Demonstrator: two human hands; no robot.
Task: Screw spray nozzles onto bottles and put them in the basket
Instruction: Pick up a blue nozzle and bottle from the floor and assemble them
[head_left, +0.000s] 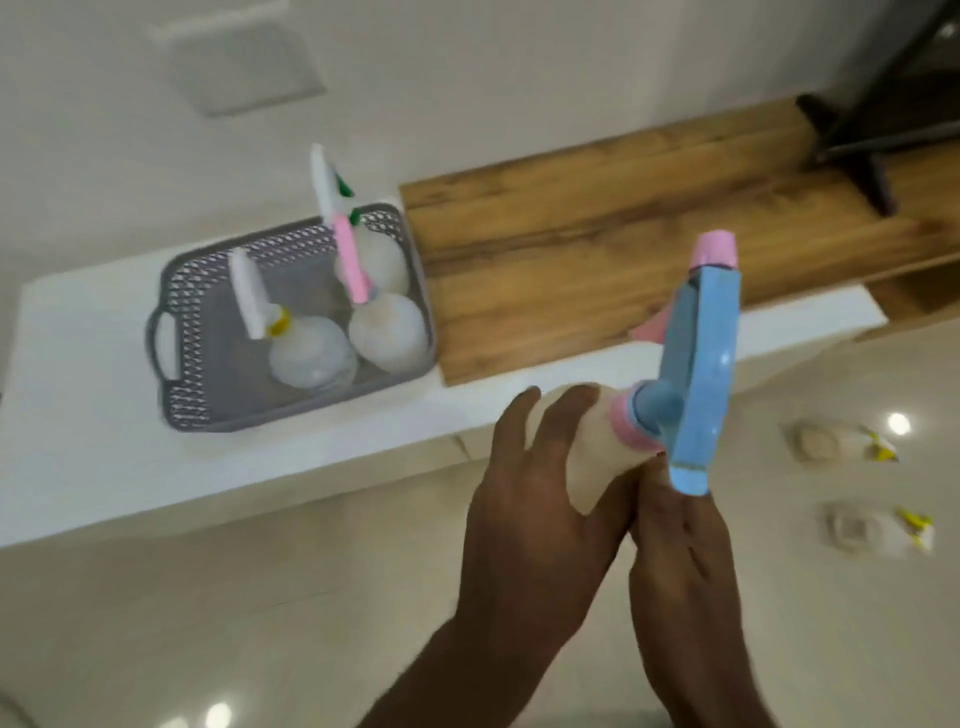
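Hands meet over the floor in the near foreground, holding one bottle (592, 457) between them. The left hand (540, 499) wraps the pale body, fingers (524, 410) spread along its side. The right hand (680, 540) sits under the neck; its fingers are mostly hidden behind the bottle, so whether they pinch the collar cannot be told. A blue nozzle (696, 374) with a pink tip sits on the neck, joined by a pink collar (631, 428), and points away toward the desk.

On the floor to the right lie two more bottles (841, 441) (878, 530), blurred, with yellow parts.

Beyond the hands runs a white desk (88, 415). Near its middle stands a grey basket (171, 296) with three finished bottles upright inside. A wooden top (597, 249) covers the desk's right end, touching the basket's right side.

Judging from this, the collar is seated or nearly so. To finish well, hold the body firm with the left hand, turn only the collar until snug, keep the nozzle straight to avoid cross-threading, then set the bottle upright in the basket's free near corner.
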